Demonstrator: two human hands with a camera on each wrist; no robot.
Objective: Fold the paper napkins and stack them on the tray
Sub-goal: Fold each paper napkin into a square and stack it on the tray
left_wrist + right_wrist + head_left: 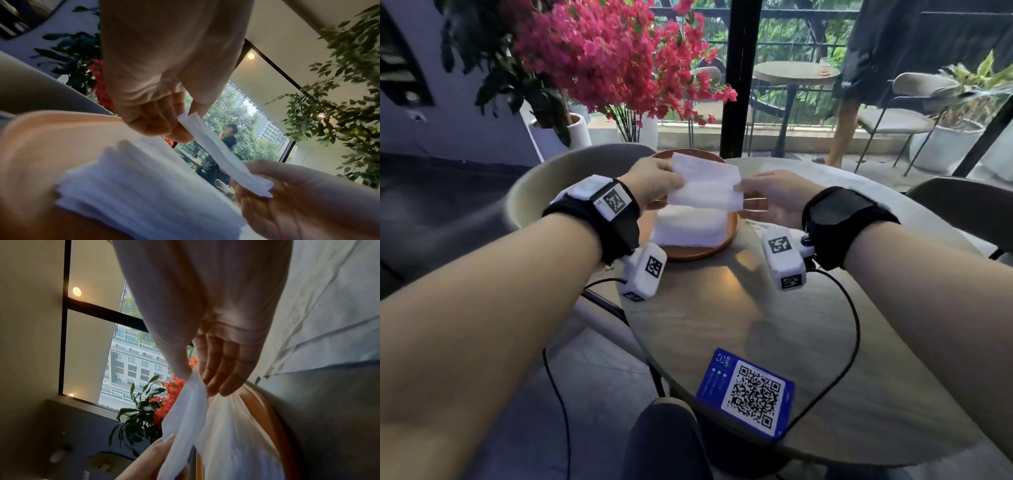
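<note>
The left hand (654, 181) pinches the left edge of a white paper napkin (705, 183) between thumb and fingers, and the right hand (774, 198) pinches its right edge with thumb against forefinger, its other fingers (224, 369) extended loosely below. The napkin hangs in the air between the two hands, spread wide and folded along its length, directly above a round wooden tray (731, 229). On the tray lies a stack of white napkins (688, 229), its edges slightly ragged in the left wrist view (127, 186). The tray sits at the far left part of a round grey table (722, 325). Near the table's front edge lies a blue card with a QR code (748, 394). Both wrists wear black straps carrying white camera blocks with cables trailing over the table. To the far left stands a pink flowering plant (613, 58) in a white pot, and a person (859, 68) stands outside on the balcony beyond the glass.
</note>
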